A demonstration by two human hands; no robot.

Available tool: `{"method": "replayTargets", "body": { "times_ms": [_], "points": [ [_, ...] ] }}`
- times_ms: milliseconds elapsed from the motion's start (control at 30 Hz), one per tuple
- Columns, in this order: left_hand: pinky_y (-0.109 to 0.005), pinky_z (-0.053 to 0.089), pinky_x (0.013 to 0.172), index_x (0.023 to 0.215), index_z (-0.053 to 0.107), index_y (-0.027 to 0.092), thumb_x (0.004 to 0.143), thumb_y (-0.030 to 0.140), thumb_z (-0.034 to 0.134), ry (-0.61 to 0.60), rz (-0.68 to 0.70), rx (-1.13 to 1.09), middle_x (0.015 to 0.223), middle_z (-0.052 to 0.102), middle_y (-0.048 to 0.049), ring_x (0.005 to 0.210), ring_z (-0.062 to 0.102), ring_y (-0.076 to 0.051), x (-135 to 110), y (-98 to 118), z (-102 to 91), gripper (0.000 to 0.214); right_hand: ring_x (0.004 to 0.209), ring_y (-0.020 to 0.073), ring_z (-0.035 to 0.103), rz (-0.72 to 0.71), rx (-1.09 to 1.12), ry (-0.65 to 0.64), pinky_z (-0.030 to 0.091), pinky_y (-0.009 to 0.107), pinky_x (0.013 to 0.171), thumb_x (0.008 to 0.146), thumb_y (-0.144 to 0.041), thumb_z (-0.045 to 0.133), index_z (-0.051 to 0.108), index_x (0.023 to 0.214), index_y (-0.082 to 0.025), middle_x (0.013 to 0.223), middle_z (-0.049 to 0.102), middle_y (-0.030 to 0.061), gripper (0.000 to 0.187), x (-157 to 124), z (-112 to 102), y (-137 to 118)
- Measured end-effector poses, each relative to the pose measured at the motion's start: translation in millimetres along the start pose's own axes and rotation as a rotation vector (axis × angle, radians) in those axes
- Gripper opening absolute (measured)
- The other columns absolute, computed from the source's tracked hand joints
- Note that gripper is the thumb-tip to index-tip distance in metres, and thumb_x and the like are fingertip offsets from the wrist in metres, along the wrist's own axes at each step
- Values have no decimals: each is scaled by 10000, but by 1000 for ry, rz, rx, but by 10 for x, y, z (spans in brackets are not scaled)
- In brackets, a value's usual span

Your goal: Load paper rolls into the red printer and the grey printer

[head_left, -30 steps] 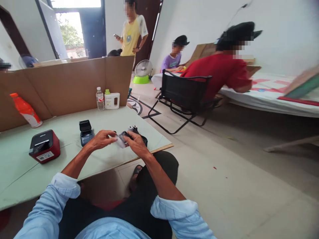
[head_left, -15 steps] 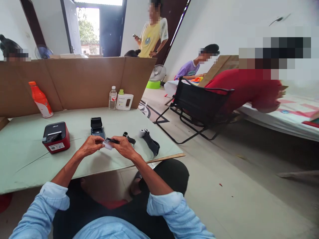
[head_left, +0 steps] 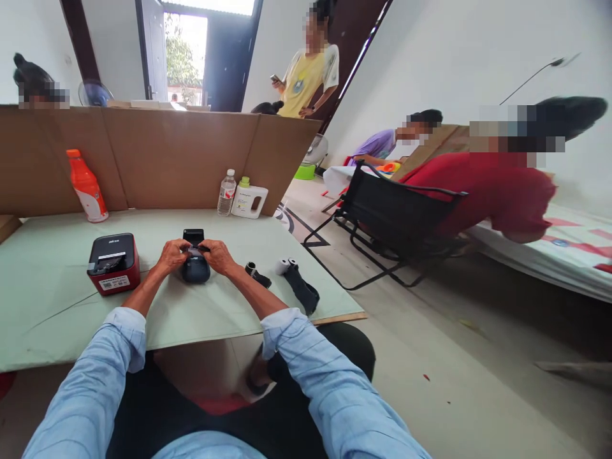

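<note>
On the table, in front of me, a small dark printer (head_left: 196, 271) has its lid raised at the back. My left hand (head_left: 172, 256) and my right hand (head_left: 218, 255) meet over its opening, fingers pinched on either side of a small white roll with a dark strip (head_left: 196, 250). Fingers cover much of that roll, so I cannot tell whether it touches the inside of the printer. To the right lie a short dark roll (head_left: 257, 275) and a longer black strip (head_left: 302, 288) with white rolls at its upper end.
A red and black printer (head_left: 113, 262) stands left of my hands. An orange bottle (head_left: 87, 186), a clear bottle (head_left: 226, 193) and a white jug (head_left: 249, 200) stand before the cardboard screen (head_left: 176, 159). A person in red sits by a black folding chair (head_left: 396, 210) on the right.
Both hands have moved forward with the small roll, from the near side of the dark printer to above its opening. My view has shifted slightly left.
</note>
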State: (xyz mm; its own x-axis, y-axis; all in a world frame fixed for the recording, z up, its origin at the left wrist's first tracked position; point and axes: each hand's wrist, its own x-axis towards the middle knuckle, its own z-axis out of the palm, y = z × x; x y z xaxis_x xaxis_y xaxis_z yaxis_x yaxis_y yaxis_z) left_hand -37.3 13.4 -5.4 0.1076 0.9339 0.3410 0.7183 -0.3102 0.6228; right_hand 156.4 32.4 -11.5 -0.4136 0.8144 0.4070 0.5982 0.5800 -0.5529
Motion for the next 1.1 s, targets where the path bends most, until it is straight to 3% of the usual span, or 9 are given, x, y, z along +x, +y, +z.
{"method": "replayTargets", "body": {
  "times_ms": [333,500,667,967,1033,1100],
  "points": [
    [-286,507,733,960,851,190,744,253,711,-111,-31,140,789,785,-42,797,703,-219,36,29,-15,265,963,242,711,-27,-123,-71,490,316,854,898,-80,625,808,1025,-208,1050,811,86,257,-22,37,1],
    [-307,531,792,992,866,214,744,191,652,-192,2,242,873,819,-74,884,733,-256,101,24,-8,329,1016,230,680,-60,-155,-86,492,317,909,959,-108,624,806,1010,-211,1069,777,88,215,-88,90,-57],
    [-318,556,887,908,868,216,690,128,603,-257,72,256,999,827,-85,965,740,-261,137,-11,-19,354,1091,253,633,-99,-210,-38,508,352,940,1001,-155,625,802,1111,-234,1152,727,105,222,-169,171,-63],
    [-337,536,1070,938,850,226,781,241,656,-376,207,127,1117,811,-57,1097,714,-239,112,-143,-182,250,1066,250,623,-147,-207,51,518,358,932,1050,-197,574,790,1104,-246,1120,729,99,228,-402,258,-25],
    [-350,556,1051,1026,841,212,766,268,696,-365,190,71,1186,788,-71,1090,713,-246,125,-206,-242,303,1078,255,622,-158,-198,59,520,371,949,1049,-195,574,787,1107,-245,1135,732,103,226,-442,266,-26],
    [-370,579,1021,1166,809,194,752,242,693,-252,108,51,1257,752,-93,1047,716,-242,171,-264,-282,433,1101,257,620,-167,-184,67,521,376,962,1034,-172,586,785,1108,-253,1168,730,103,227,-476,277,-23]
  ]
}}
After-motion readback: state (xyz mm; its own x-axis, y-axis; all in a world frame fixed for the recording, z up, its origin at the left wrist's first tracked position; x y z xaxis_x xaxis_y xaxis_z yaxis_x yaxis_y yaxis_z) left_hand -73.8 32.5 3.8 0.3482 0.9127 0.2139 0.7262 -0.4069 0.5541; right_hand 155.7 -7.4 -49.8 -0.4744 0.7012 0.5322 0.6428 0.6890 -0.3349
